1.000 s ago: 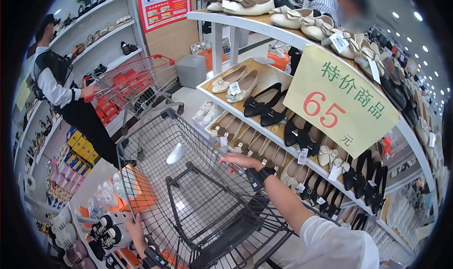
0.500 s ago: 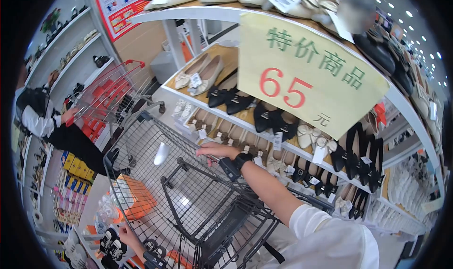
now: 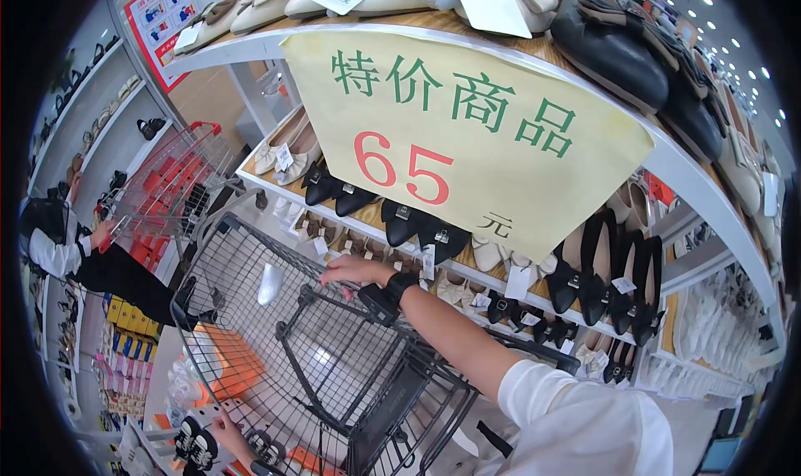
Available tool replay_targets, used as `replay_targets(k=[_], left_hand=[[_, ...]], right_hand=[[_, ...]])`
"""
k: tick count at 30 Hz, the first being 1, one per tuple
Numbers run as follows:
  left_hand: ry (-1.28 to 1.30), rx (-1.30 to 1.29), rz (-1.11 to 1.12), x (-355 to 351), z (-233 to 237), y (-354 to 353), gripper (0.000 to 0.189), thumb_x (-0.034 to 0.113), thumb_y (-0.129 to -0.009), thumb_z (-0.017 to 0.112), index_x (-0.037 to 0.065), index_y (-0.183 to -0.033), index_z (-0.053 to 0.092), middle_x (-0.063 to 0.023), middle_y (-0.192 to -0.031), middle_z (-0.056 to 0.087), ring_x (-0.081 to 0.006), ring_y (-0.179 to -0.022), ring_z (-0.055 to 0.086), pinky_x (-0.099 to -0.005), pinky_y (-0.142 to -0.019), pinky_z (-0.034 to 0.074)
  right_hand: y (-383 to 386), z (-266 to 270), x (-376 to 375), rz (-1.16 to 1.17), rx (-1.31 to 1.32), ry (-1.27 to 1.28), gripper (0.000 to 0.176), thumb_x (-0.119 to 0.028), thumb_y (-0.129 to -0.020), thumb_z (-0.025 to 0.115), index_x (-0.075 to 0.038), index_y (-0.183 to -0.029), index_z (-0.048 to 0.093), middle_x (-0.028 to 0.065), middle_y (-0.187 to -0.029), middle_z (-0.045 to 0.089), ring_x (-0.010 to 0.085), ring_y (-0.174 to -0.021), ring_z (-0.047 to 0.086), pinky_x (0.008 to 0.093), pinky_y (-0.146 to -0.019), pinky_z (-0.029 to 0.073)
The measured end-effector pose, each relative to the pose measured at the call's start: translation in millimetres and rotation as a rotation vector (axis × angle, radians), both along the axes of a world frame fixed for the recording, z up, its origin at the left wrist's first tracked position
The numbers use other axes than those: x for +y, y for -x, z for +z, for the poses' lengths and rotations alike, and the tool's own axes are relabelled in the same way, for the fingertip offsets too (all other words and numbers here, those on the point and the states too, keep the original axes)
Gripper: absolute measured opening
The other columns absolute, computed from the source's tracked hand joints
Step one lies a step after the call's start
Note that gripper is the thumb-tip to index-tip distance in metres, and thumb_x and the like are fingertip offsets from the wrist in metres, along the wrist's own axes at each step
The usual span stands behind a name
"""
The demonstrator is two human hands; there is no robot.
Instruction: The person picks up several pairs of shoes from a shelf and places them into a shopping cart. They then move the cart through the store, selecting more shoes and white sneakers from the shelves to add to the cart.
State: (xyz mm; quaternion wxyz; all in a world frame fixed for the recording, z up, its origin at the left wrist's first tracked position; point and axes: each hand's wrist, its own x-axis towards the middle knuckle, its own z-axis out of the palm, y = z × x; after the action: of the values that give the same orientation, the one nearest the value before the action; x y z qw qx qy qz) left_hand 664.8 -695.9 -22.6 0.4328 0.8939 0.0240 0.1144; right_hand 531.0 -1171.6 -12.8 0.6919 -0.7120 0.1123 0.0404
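Note:
A grey wire shopping cart (image 3: 250,334) stands in front of me. My right hand (image 3: 357,272) rests on its right rim, the fingers bent over the edge. At the left rim is my left hand (image 3: 229,434), its fingers closed about the edge and partly hidden. Black-and-white shoes (image 3: 194,444) sit just beyond the left hand, outside the cart. Through the wire mesh I see the glossy floor and an orange box (image 3: 227,361). A dark band and device (image 3: 389,296) are on my right wrist.
A shoe rack (image 3: 534,301) with a large pale price sign (image 3: 467,134) curves along the right. Ahead on the left, a person in dark trousers (image 3: 125,280) holds a red-handled cart (image 3: 167,192). Shelves of shoes (image 3: 92,134) line the left wall.
The view has moved closer to the sign, which appears larger and further left. The person at left now stretches an arm toward the shelf. Both my hands remain at the cart.

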Motion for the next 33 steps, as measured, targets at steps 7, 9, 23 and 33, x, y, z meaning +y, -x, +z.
replay_targets(k=[7,9,23,33], left_hand=[[0.076,0.075,-0.049,-3,-4,27,0.047,0.035,-0.087,0.052,0.006,-0.054,0.035,-0.0019,-0.046,0.038,-0.0097,-0.035,0.041,-0.0238,-0.033,0.031],[0.065,0.064,-0.044,2,-8,30,0.048,0.035,-0.087,0.052,0.006,-0.054,0.035,-0.0018,-0.046,0.038,-0.0096,-0.036,0.04,-0.0242,-0.034,0.031],[0.117,0.123,-0.101,22,-6,44,0.024,0.018,-0.083,0.058,0.005,-0.1,0.047,-0.0041,-0.059,0.05,-0.0092,-0.039,0.044,-0.0241,-0.033,0.034],[-0.592,0.052,-0.066,25,-8,52,0.037,0.016,-0.079,0.046,0.01,-0.115,0.051,-0.0225,-0.086,0.061,-0.0375,-0.076,0.06,-0.0454,-0.067,0.047]], right_hand=[[18,7,-10,0.043,0.069,-0.054,0.032,-0.032,-0.084,0.053,-0.002,-0.095,0.059,0.0046,-0.065,0.059,0.0118,-0.047,0.057,0.0221,-0.044,0.041],[21,7,-9,0.034,0.05,-0.038,0.033,-0.032,-0.084,0.053,-0.002,-0.096,0.059,0.0055,-0.061,0.058,0.012,-0.048,0.057,0.0222,-0.043,0.041],[29,5,12,0.122,0.062,-0.073,0.033,-0.035,-0.084,0.051,-0.006,-0.098,0.059,0.0059,-0.066,0.059,0.0118,-0.053,0.059,0.0225,-0.045,0.043],[20,-4,40,0.031,0.029,0.499,0.027,-0.023,-0.082,0.048,-0.001,-0.098,0.053,0.0107,-0.072,0.056,0.0202,-0.058,0.059,0.0322,-0.047,0.045]])
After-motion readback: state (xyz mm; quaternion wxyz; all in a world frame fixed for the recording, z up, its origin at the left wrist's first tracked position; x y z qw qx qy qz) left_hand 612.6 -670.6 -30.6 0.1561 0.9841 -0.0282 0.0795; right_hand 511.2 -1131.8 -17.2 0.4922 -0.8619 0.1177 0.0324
